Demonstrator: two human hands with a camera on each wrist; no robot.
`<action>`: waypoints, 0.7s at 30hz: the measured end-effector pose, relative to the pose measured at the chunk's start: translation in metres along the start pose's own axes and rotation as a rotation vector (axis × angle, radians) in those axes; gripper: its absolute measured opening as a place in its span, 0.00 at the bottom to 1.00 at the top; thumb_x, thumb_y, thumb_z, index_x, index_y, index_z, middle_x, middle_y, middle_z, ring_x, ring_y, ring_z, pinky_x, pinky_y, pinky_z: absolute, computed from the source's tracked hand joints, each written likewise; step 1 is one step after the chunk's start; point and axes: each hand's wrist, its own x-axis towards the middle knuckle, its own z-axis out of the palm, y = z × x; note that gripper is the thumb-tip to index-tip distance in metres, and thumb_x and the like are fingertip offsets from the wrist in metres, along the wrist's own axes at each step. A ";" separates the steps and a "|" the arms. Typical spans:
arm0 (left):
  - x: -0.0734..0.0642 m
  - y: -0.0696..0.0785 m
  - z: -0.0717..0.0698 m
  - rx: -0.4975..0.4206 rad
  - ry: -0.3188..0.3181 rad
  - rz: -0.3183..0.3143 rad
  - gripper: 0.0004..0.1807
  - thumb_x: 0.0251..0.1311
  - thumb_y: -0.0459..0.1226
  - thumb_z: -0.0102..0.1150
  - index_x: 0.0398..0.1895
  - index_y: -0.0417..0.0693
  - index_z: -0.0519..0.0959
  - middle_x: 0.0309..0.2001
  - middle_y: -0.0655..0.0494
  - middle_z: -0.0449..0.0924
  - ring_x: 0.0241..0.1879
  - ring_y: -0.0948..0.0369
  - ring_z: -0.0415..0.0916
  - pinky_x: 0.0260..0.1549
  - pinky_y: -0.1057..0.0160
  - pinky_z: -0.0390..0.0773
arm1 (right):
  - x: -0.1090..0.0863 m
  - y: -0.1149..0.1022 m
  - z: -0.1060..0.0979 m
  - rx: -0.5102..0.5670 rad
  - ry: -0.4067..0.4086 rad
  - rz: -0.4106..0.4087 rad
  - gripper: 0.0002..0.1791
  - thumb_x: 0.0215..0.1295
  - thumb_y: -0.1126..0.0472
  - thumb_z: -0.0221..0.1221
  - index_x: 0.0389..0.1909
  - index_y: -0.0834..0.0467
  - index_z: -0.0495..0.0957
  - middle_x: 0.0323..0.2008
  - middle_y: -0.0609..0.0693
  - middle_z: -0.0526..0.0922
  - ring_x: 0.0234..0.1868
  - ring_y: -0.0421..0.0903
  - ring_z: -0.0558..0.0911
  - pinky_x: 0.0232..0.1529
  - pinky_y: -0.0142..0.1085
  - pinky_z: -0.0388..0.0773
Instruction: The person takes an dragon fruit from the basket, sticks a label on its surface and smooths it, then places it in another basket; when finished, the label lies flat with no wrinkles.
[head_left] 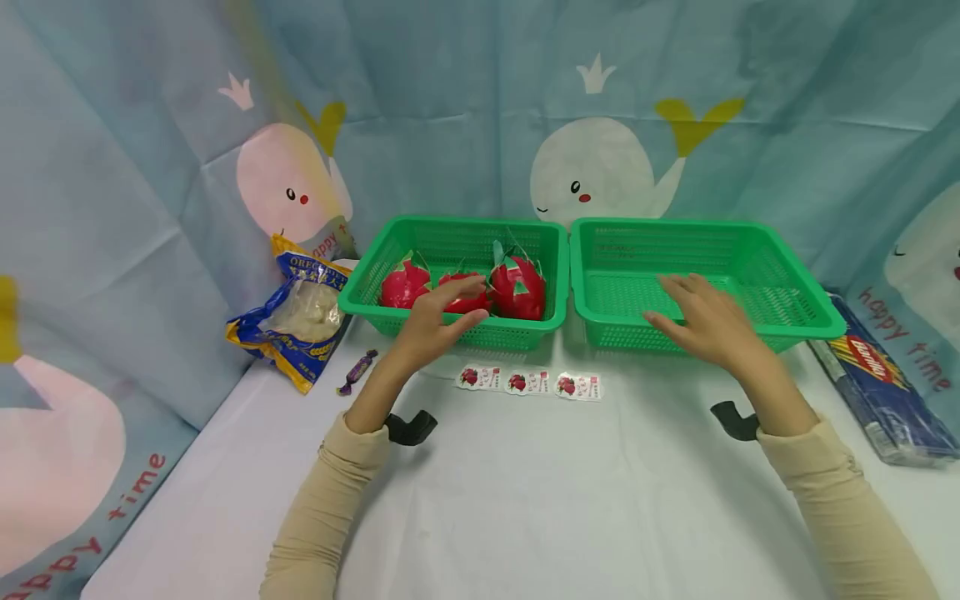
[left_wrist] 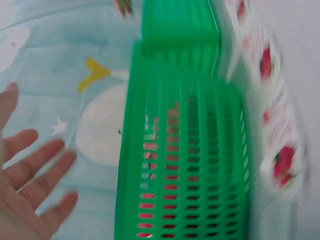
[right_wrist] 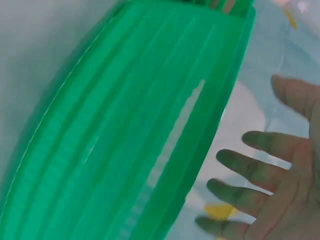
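Observation:
Two green plastic baskets stand side by side at the back of the white table. Three red dragon fruits (head_left: 519,287) lie in the left basket (head_left: 555,275); nothing shows inside the right basket (head_left: 806,292). My left hand (head_left: 437,323) hovers over the left basket's front rim, fingers spread and holding nothing, partly hiding the middle fruit. Over the front of the right basket is my right hand (head_left: 701,321), also empty with its fingers apart. Both wrist views show the palms and straight fingers beside the basket walls. Three dragon fruit stickers (head_left: 527,382) lie in a row before the baskets.
At the left sits a blue and yellow food bag (head_left: 300,317), with a purple wrapped candy (head_left: 357,372) near it. A blue Barilla pasta pack (head_left: 885,383) lies at the right. Behind the baskets hangs a light blue curtain (head_left: 442,108) with whale prints.

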 end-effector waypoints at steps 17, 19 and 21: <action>-0.049 -0.054 -0.006 -1.033 0.258 -0.752 0.20 0.65 0.41 0.49 0.51 0.33 0.73 0.32 0.58 0.85 0.35 0.65 0.83 0.40 0.69 0.80 | 0.130 -0.119 0.058 0.301 -0.082 -0.025 0.43 0.62 0.49 0.56 0.66 0.73 0.50 0.31 0.66 0.77 0.30 0.55 0.75 0.34 0.44 0.73; -0.047 -0.054 -0.004 -1.060 0.304 -0.757 0.14 0.65 0.40 0.50 0.44 0.38 0.76 0.30 0.57 0.85 0.33 0.65 0.83 0.39 0.68 0.80 | 0.139 -0.126 0.066 0.276 -0.075 0.006 0.43 0.61 0.48 0.57 0.63 0.75 0.54 0.39 0.69 0.76 0.37 0.59 0.76 0.38 0.46 0.75; -0.046 -0.054 -0.003 -1.063 0.340 -0.758 0.10 0.65 0.39 0.50 0.38 0.42 0.76 0.28 0.57 0.85 0.32 0.65 0.83 0.39 0.67 0.80 | 0.147 -0.131 0.072 0.245 -0.081 0.048 0.44 0.59 0.46 0.58 0.61 0.77 0.56 0.51 0.74 0.71 0.48 0.64 0.74 0.48 0.50 0.74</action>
